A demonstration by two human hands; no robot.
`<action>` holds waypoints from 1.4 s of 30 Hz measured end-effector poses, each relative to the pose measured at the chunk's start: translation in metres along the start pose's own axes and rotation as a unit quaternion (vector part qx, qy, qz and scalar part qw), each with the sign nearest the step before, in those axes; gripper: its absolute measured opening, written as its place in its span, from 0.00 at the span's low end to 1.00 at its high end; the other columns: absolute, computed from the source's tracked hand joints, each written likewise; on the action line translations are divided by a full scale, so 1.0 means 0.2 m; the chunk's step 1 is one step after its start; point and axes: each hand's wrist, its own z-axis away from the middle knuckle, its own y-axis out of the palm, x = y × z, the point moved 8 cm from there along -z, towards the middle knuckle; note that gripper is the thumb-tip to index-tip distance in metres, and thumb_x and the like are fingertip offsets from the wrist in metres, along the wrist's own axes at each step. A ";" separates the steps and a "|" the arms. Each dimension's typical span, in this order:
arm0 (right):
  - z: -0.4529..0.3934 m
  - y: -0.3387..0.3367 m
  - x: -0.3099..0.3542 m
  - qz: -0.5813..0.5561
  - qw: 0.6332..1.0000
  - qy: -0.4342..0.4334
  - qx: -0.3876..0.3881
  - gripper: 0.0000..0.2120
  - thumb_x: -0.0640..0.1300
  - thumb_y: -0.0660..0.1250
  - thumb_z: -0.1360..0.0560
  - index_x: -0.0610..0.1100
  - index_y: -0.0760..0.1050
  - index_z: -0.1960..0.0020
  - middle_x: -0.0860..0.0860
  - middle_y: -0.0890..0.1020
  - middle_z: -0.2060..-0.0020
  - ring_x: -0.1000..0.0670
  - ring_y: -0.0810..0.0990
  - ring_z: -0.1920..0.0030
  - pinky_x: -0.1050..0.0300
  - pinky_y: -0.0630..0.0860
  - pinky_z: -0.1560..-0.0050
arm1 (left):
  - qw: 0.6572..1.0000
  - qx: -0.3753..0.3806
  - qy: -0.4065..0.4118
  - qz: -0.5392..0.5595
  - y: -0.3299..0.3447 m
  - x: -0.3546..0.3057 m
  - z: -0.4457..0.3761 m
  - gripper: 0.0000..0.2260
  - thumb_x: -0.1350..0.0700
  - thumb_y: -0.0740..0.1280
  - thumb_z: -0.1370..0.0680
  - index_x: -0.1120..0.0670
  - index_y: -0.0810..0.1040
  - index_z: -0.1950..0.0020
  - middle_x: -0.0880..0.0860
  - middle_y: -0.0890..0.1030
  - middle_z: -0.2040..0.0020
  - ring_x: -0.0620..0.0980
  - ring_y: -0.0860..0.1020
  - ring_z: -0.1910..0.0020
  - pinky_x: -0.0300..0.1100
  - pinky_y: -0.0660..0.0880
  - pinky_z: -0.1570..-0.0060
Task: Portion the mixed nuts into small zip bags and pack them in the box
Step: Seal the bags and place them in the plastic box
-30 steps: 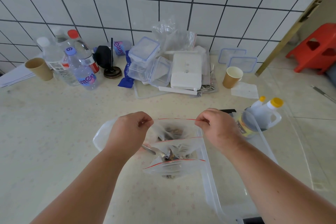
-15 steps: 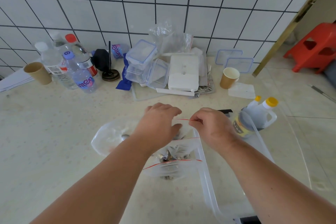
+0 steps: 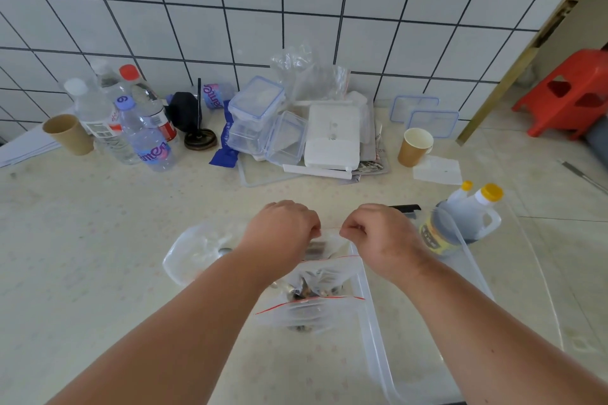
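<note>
- clear plastic zip bag [image 3: 324, 245] w/ a red seal line, held up over the counter [image 3: 98, 240], nuts showing dark inside it
- left hand [image 3: 279, 233] curled, fingertips pinching the bag's top edge at its left end
- right hand [image 3: 378, 237] curled too, thumb + fingers pinching the same top edge at the right end; hands close together, only a short bit of red strip visible btwn them
- below the held bag, two more small zip bags [image 3: 316, 306] w/ red seals lie stacked, nuts visible through them, touching the left wall of the box
- box [image 3: 371, 322] = big clear plastic tub on the right side of the counter, under the right forearm; can't tell whether any bag is inside it
- larger clear bag [image 3: 194, 250] lies crumpled left of the hands, a metal spoon [image 3: 225, 252] partly visible by it
- oil jug [image 3: 460, 220] w/ yellow cap sits just behind the box's far corner
- back by the tiled wall [image 3: 296, 10]: water bottles [image 3: 144, 135], two paper cups [image 3: 414, 146], clear lidded containers [image 3: 260, 115], a white box [image 3: 332, 136], loose blue-rimmed lids [image 3: 427, 115]
- red plastic stool [image 3: 569, 95] on the floor far right
</note>
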 end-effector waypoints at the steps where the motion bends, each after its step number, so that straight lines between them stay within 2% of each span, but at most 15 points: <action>1: 0.00 0.00 -0.01 0.000 1.000 0.004 0.000 0.04 0.45 0.72 0.25 0.47 0.83 0.58 0.59 0.76 0.66 0.57 0.75 0.60 0.74 0.64 0.64 | 1.000 -0.003 -0.007 0.007 0.00 0.03 0.02 0.11 0.52 0.61 0.15 0.49 0.83 0.40 0.48 0.84 0.46 0.51 0.77 0.44 0.42 0.70 0.42; 3: 0.00 -0.01 -0.02 -0.003 1.000 0.010 -0.004 0.04 0.45 0.73 0.25 0.47 0.83 0.59 0.58 0.79 0.64 0.56 0.77 0.60 0.73 0.65 0.63 | 1.000 -0.013 -0.022 0.018 0.00 0.11 0.06 0.11 0.51 0.61 0.15 0.49 0.83 0.41 0.48 0.84 0.46 0.50 0.78 0.45 0.41 0.70 0.43; 7: -0.01 -0.01 -0.02 -0.008 1.000 0.016 -0.002 0.04 0.45 0.73 0.26 0.47 0.84 0.59 0.57 0.80 0.64 0.54 0.79 0.59 0.59 0.74 0.59 | 0.997 -0.025 -0.064 0.037 -0.01 0.24 0.16 0.12 0.50 0.61 0.14 0.49 0.83 0.40 0.47 0.84 0.46 0.50 0.78 0.44 0.41 0.71 0.42; 11: -0.01 -0.01 -0.02 -0.004 1.000 0.011 -0.007 0.05 0.46 0.74 0.26 0.47 0.83 0.60 0.60 0.75 0.68 0.57 0.75 0.62 0.65 0.68 0.64 | 0.991 -0.051 -0.104 0.062 -0.03 0.32 0.23 0.11 0.52 0.62 0.15 0.50 0.84 0.41 0.47 0.84 0.46 0.49 0.78 0.45 0.41 0.71 0.43; 16: -0.02 0.01 -0.03 0.014 1.000 0.017 -0.004 0.05 0.47 0.73 0.26 0.48 0.82 0.59 0.59 0.76 0.67 0.56 0.76 0.62 0.69 0.65 0.65 | 0.987 -0.072 -0.122 0.081 -0.02 0.32 0.26 0.11 0.53 0.62 0.14 0.52 0.85 0.42 0.48 0.84 0.47 0.51 0.79 0.46 0.41 0.72 0.44; 18: -0.02 0.02 -0.01 0.023 1.000 0.010 -0.003 0.04 0.47 0.73 0.26 0.47 0.82 0.58 0.57 0.78 0.64 0.53 0.77 0.59 0.65 0.67 0.63 | 0.985 -0.074 -0.127 0.087 -0.01 0.33 0.26 0.12 0.53 0.61 0.14 0.52 0.84 0.42 0.49 0.84 0.48 0.51 0.79 0.46 0.41 0.72 0.45; 20: -0.03 0.03 0.03 0.034 0.999 -0.012 0.000 0.04 0.48 0.73 0.26 0.47 0.83 0.55 0.56 0.80 0.59 0.51 0.78 0.53 0.57 0.71 0.53 | 0.984 -0.072 -0.132 0.091 0.00 0.34 0.26 0.12 0.53 0.61 0.14 0.52 0.84 0.42 0.48 0.84 0.48 0.50 0.78 0.46 0.40 0.71 0.46; 22: -0.03 0.06 0.09 0.052 0.998 -0.041 0.006 0.07 0.50 0.72 0.26 0.49 0.83 0.52 0.56 0.82 0.55 0.50 0.78 0.49 0.53 0.69 0.46 | 0.984 -0.069 -0.133 0.095 0.01 0.34 0.25 0.12 0.53 0.61 0.14 0.52 0.84 0.42 0.48 0.83 0.48 0.49 0.78 0.47 0.39 0.71 0.47; 25: -0.06 0.11 0.20 0.056 0.995 -0.076 0.015 0.07 0.52 0.71 0.26 0.51 0.82 0.50 0.56 0.81 0.52 0.50 0.76 0.46 0.54 0.63 0.47 | 0.985 -0.073 -0.125 0.098 0.01 0.33 0.25 0.11 0.53 0.62 0.15 0.51 0.84 0.44 0.47 0.83 0.49 0.49 0.78 0.48 0.41 0.73 0.48; 33: -0.12 0.25 0.42 0.064 0.989 -0.125 0.042 0.06 0.50 0.69 0.24 0.49 0.81 0.52 0.53 0.80 0.54 0.48 0.76 0.47 0.53 0.64 0.48 | 0.983 -0.091 -0.107 0.114 -0.01 0.29 0.23 0.09 0.53 0.65 0.16 0.52 0.85 0.45 0.50 0.85 0.52 0.52 0.79 0.48 0.41 0.70 0.51; 37: -0.11 0.22 0.37 0.057 0.991 -0.114 0.029 0.06 0.50 0.69 0.24 0.49 0.82 0.53 0.54 0.81 0.56 0.48 0.77 0.49 0.53 0.66 0.47 | 0.982 -0.108 -0.104 0.111 -0.04 0.29 0.25 0.08 0.55 0.67 0.17 0.53 0.86 0.46 0.51 0.86 0.53 0.53 0.79 0.50 0.39 0.67 0.52; 42: -0.06 0.13 0.21 0.043 0.995 -0.085 0.026 0.07 0.50 0.71 0.24 0.47 0.84 0.54 0.52 0.83 0.58 0.48 0.79 0.52 0.50 0.71 0.47 | 0.982 -0.106 -0.111 0.114 -0.04 0.31 0.26 0.09 0.55 0.65 0.16 0.52 0.86 0.44 0.48 0.85 0.51 0.49 0.78 0.49 0.37 0.66 0.51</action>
